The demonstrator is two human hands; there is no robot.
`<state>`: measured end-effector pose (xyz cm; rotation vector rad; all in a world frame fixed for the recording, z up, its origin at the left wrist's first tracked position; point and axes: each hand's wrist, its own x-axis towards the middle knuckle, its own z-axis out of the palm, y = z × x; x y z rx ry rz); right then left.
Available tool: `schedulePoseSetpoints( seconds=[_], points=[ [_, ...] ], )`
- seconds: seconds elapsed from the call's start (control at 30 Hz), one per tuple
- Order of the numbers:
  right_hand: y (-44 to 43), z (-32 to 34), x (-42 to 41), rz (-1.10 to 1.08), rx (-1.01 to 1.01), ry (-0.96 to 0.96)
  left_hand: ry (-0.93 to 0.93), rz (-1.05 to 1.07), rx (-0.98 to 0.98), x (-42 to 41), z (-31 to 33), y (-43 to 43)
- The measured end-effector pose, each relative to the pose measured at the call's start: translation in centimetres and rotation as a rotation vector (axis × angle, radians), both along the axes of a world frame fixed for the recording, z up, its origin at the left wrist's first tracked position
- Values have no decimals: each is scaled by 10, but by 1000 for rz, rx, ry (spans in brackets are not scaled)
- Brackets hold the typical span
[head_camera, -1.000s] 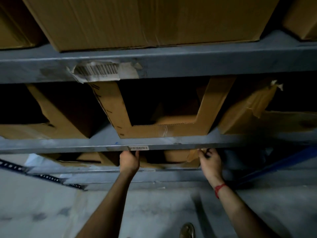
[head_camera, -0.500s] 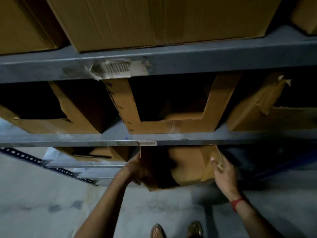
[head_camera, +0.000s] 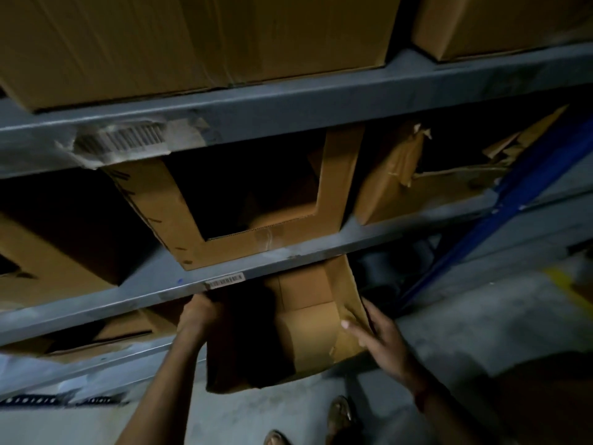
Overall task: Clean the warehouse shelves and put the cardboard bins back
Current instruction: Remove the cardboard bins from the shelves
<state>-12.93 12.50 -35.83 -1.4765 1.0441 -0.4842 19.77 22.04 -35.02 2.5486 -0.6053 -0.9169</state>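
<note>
We face a grey metal rack (head_camera: 288, 101) whose top level carries big closed cartons (head_camera: 192, 40), their brown faces filling the upper frame. On the middle level sits a row of cardboard bins. The centre one (head_camera: 231, 248) has a wide cut-out in its front, and through it we see only dim brown cardboard; what lies inside we cannot tell. A torn bin (head_camera: 385, 187) leans just beside it on the right.

The cardboard bin (head_camera: 308, 332) we handle is at the lowest level, its back end under the beam with the barcode label (head_camera: 224, 281) and its front end out over the floor (head_camera: 465, 316). Its long axis runs from the rack toward us, and its open side faces up at us. Inside, folded bottom flaps show; the left half is in shadow. The card is plain brown, and its right wall is creased and torn.

Our left hand (head_camera: 199, 313) grips the bin's left wall near the beam. Our right hand (head_camera: 382, 332) clasps the right wall, with its fingers (head_camera: 353, 330) across the inner face.
</note>
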Motion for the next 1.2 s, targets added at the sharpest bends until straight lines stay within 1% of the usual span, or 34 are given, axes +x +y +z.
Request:
schedulePoseSetpoints(
  seconds=[0.03, 0.1, 0.23, 0.37, 0.4, 0.47, 0.57, 0.63, 0.73, 0.87, 1.0, 1.2],
  points=[
    [-5, 7, 0, 26, 66, -44, 7, -11, 9, -1, 2, 2],
    [-17, 18, 7, 47, 80, -17, 15, -22, 28, -2, 3, 9],
    [-54, 17, 39, -2, -142, 289, 37, -54, 43, -11, 7, 29],
    [-75, 7, 70, -16, -220, 510, 187, -69, 87, -28, 3, 55],
    [-74, 5, 74, -29, -254, 578, 187, -72, 85, -31, 0, 61],
    [-68, 1, 76, -61, -323, 684, 123, -89, 43, -37, -4, 65],
    [-60, -3, 72, -81, -363, 715, 25, -16, -109, -37, -8, 58],
    [-53, -5, 67, -93, -370, 720, -50, 20, -122, -35, -6, 50],
    [-43, -8, 61, -123, -357, 728, -107, -25, -88, -32, -1, 46],
    [-36, -11, 55, -112, -336, 749, -106, -92, -46, -30, 0, 46],
    [-32, -14, 47, -103, -326, 750, -76, -113, -49, -35, 1, 48],
    [-26, -17, 30, -51, -254, 686, -72, -142, -66, -50, 3, 66]
  ],
)
